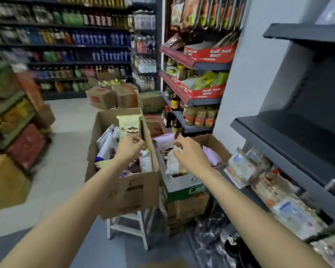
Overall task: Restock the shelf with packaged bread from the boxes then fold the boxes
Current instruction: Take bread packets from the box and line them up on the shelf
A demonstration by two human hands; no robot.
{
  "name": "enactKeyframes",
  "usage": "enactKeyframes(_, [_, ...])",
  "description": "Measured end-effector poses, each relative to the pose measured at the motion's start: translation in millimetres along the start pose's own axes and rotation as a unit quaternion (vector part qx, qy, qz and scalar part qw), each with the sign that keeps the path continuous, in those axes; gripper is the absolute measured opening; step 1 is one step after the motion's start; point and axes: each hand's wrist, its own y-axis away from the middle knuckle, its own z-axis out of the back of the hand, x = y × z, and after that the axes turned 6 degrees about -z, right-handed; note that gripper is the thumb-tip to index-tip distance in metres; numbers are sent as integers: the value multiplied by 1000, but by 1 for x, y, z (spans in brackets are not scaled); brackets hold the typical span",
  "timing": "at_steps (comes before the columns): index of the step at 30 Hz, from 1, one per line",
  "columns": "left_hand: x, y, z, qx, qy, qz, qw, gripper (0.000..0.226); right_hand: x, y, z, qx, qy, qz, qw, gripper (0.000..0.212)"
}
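Floor (70,117) of pale tile lies open at the left, running back between blurred stock racks and a far wall of bottle shelves (66,41), so the widest free room is on that side. Nearer the middle, a tall brown carton (132,190) sits on a white step stool (128,227), its flaps up and its near wall facing the camera. Packaged bread fills it; one cream bread packet (128,125) stands upright against the far wall, long axis vertical, its top above the rim. The left hand (131,147) hovers over this carton just below that packet, fingers curled with fingertips drawn together; whether its grip pinches anything cannot be told through the blur. Just beside it, touching or nearly so, a white-and-green carton (184,185) rests on a stack of brown boxes. Inside lie lilac bread packets (163,142), tilted with their long axes running roughly left to right, and a pale packet (173,161) standing more on end. The right hand (190,153) reaches down over that pale packet, fingers loosely curled and spread; its grip looks apart, touching or close to the wrapper. At the right, a dark grey shelf unit (290,144) juts its front edges toward the cartons, leaving a narrow gap. Its lowest tier holds wrapped bread packs (242,167) lying flat.
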Motion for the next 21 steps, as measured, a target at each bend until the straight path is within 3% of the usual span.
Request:
enactKeyframes(5, [73, -89, 35, -31, -86, 73, 993, 27, 23, -108, -75, 99, -70, -21, 992, 48])
enactKeyframes(9, [111, -172, 50, -35, -129, 109, 985, 31, 40, -201, -130, 148, -148, -55, 976, 48])
enactKeyframes(13, [136, -249, 48, 6, -101, 157, 982, 14, 53, -283, -190, 193, -219, -124, 949, 64])
enactKeyframes(15, [157, -285, 39, 21, -68, 179, 981, 49, 40, -328, -237, 199, -217, -159, 942, 79])
enactKeyframes(17, [175, -313, 31, 46, 0, 203, 978, 69, 15, -371, -290, 201, -230, -192, 933, 98])
enactKeyframes(19, [192, -336, 23, 57, 26, 216, 974, 66, 16, -386, -298, 198, -254, -220, 921, 102])
enactKeyframes(21, [203, -353, 20, 70, 44, 234, 969, 61, 31, -388, -288, 186, -265, -257, 911, 93])
